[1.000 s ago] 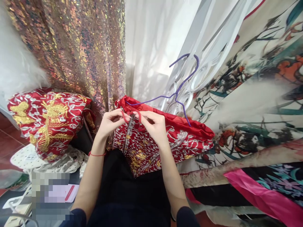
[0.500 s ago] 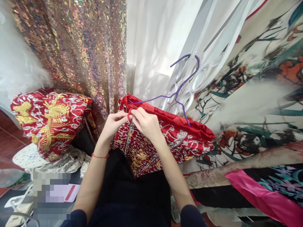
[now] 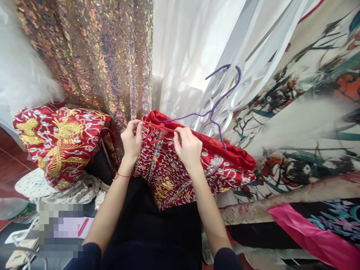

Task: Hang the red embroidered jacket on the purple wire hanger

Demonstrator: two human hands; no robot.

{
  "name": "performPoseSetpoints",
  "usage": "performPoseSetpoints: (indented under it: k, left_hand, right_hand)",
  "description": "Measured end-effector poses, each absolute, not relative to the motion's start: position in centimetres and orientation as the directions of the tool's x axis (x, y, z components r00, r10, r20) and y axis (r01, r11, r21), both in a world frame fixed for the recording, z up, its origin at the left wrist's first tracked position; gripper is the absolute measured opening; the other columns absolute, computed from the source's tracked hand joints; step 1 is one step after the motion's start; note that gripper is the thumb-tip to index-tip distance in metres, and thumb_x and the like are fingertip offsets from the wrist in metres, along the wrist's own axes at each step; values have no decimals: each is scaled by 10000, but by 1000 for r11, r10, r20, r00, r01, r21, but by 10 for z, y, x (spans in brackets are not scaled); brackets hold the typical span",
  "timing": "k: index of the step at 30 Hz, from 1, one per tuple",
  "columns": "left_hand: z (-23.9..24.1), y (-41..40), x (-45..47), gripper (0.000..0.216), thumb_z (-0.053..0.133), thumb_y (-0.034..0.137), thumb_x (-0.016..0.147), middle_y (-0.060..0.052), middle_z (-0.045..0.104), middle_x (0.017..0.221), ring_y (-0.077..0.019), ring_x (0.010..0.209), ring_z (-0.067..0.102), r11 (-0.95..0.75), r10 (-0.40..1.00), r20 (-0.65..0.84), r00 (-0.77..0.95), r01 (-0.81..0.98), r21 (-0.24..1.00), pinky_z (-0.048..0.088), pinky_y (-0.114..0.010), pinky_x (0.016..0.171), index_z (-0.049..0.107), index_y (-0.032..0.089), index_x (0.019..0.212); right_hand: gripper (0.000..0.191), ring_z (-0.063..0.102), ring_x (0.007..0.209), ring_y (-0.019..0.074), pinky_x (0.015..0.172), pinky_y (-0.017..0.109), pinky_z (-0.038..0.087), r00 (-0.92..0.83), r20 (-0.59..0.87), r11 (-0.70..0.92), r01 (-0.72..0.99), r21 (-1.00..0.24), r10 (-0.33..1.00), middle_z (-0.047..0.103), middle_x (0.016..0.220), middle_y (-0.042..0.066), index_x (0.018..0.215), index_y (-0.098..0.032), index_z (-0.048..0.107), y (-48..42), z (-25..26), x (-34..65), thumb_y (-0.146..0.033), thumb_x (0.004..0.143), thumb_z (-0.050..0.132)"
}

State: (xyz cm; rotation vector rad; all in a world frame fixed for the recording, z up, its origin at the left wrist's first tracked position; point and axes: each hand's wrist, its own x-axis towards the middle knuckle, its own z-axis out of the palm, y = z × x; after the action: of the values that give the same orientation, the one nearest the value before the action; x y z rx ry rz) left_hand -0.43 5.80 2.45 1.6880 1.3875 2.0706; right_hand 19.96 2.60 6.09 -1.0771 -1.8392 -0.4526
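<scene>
A red garment with silver and gold embroidery and a satin waistband lies across my lap. A purple hanger stands up out of its waistband. At its left end a thin red cord forms a bow with loops hanging below the knot. My left hand pinches one part of the cord at the left. With thumb and fingers closed, my right hand grips another part to the right, so the cord stretches between both hands over the garment.
Another red embroidered piece lies bundled on the left, over a dotted white cloth. A sequined curtain hangs behind. White ornate bars and flower-printed fabric are at the right, with pink satin lower down.
My hands were close together at the waistband. Now they are apart, left hand moved left and right hand right, with the red cord drawn out and a bow showing between them.
</scene>
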Motion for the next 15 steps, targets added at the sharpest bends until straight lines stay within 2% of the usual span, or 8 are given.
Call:
performPoseSetpoints:
  k: [6, 11, 13, 15]
  left_hand:
    - [31, 78, -15, 254, 532, 406, 1004, -27, 723, 794, -130, 691, 682, -518, 573, 742, -348, 548, 657, 515, -233, 685, 652, 186, 967]
    - [33, 88, -24, 250, 556, 392, 982, -18, 710, 755, -134, 681, 655, -502, 576, 737, -353, 560, 660, 489, -237, 672, 686, 187, 926]
    - [34, 87, -28, 251, 599, 415, 953, -36, 730, 821, -142, 735, 665, -503, 594, 739, -320, 568, 651, 487, -235, 672, 700, 190, 907]
    - [36, 84, -31, 249, 606, 412, 940, -63, 742, 941, -158, 829, 678, -509, 610, 740, -283, 575, 640, 503, -239, 696, 708, 192, 993]
  right_hand:
    - [343, 556, 598, 129, 582, 287, 396, -161, 851, 496, 859, -128, 499, 716, 842, 64, 983, -175, 721, 22, 59, 205, -282, 1053, 403]
    - [326, 525, 532, 107, 523, 282, 358, -163, 867, 463, 882, -86, 472, 710, 826, 51, 976, -173, 721, 22, 59, 208, -252, 1050, 413]
    - [299, 568, 558, 103, 528, 269, 393, -199, 856, 489, 869, -70, 477, 727, 898, 56, 995, -176, 711, 14, 61, 213, -251, 1057, 429]
    - [227, 640, 644, 120, 584, 261, 469, -241, 856, 539, 841, -51, 457, 735, 960, 70, 1019, -181, 699, -3, 62, 225, -242, 1044, 482]
